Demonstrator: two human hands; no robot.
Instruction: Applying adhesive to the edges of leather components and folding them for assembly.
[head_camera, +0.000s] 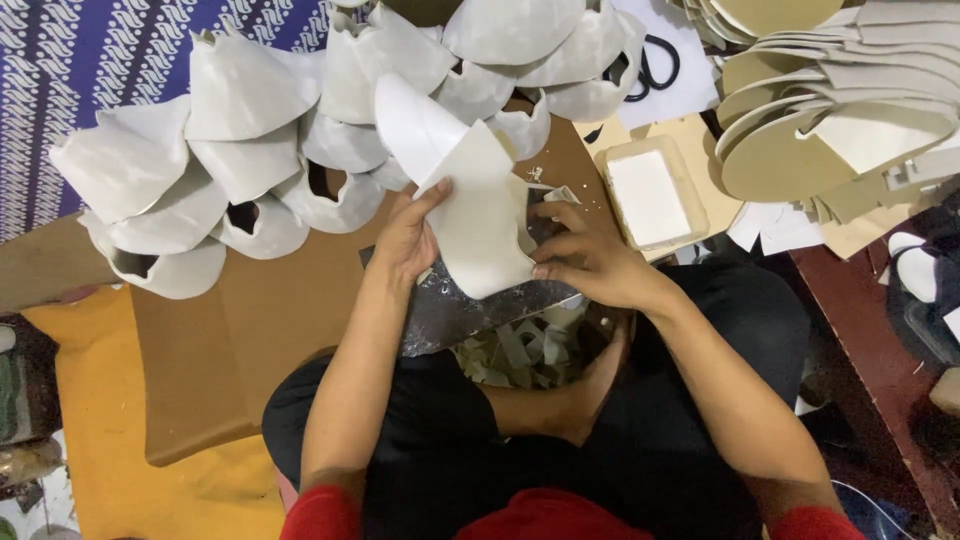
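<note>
A curved white shoe-upper piece is held between both hands over a dark metal slab on my lap. My left hand grips its left edge, thumb on top. My right hand pinches its lower right corner against the slab. Behind it lies a heap of similar white folded pieces, spread from the left to the top centre.
A brown board lies over a yellow mat. A shallow tray of white paste sits right of my hands, black scissors behind it. Stacked tan insoles fill the top right. White scraps lie on my lap.
</note>
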